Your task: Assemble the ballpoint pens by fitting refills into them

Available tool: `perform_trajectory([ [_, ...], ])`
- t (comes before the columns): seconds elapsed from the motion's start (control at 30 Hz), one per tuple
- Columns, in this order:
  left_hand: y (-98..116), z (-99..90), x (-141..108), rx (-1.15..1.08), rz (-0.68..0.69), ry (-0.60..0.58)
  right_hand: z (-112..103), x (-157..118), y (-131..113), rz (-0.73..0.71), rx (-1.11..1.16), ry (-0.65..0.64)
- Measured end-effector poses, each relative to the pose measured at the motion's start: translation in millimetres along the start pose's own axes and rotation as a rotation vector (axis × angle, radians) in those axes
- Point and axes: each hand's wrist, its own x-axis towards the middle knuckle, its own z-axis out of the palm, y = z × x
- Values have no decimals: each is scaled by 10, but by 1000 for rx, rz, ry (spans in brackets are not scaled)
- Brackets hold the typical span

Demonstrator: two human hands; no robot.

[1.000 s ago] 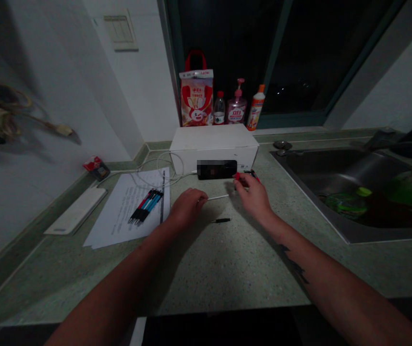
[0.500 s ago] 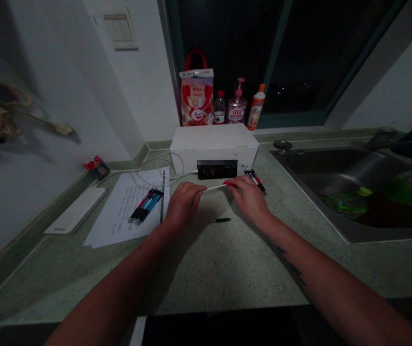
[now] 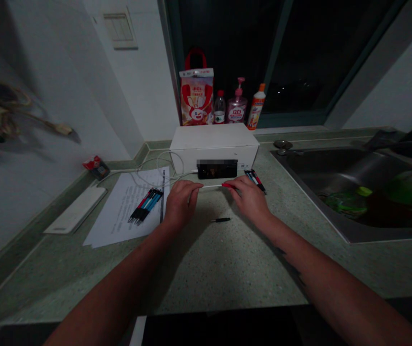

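Observation:
My left hand (image 3: pixel 181 204) pinches one end of a thin white pen refill (image 3: pixel 212 186). The fingers of my right hand (image 3: pixel 249 199) are closed on a red pen barrel (image 3: pixel 227 185). Refill and barrel lie almost in one line, level above the counter; whether the refill's tip is inside the barrel is too small to tell. Below the hands a short dark pen part (image 3: pixel 221 220) with a thin tip lies on the counter. Several assembled-looking pens (image 3: pixel 145 206) rest on printed sheets (image 3: pixel 114 221) at the left. More pen parts (image 3: pixel 255 180) lie behind my right hand.
A phone (image 3: pixel 217 169) with a white cable leans on a white box (image 3: pixel 213 139). Behind stand a red bag (image 3: pixel 196 98) and several bottles (image 3: pixel 236 108). A metal sink (image 3: pixel 310 202) is at the right, a white flat case (image 3: pixel 76 211) at the left.
My left hand has shifted slightly left and the refill now lies more level. A little more of the red barrel shows at my right fingertips.

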Motion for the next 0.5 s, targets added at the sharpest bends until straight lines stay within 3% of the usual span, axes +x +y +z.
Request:
perform_trajectory([
  [0.3,68,45,-44,-108,25,-244,15,-28,-132,-137,-20,-201],
  [0.4,81,93,-75,-165,-105,-156,32,-30,-128,-86,10,-187],
  [0.5,80,126,-92,-181,-235,-55,45,-22,-88,63,53,-70],
])
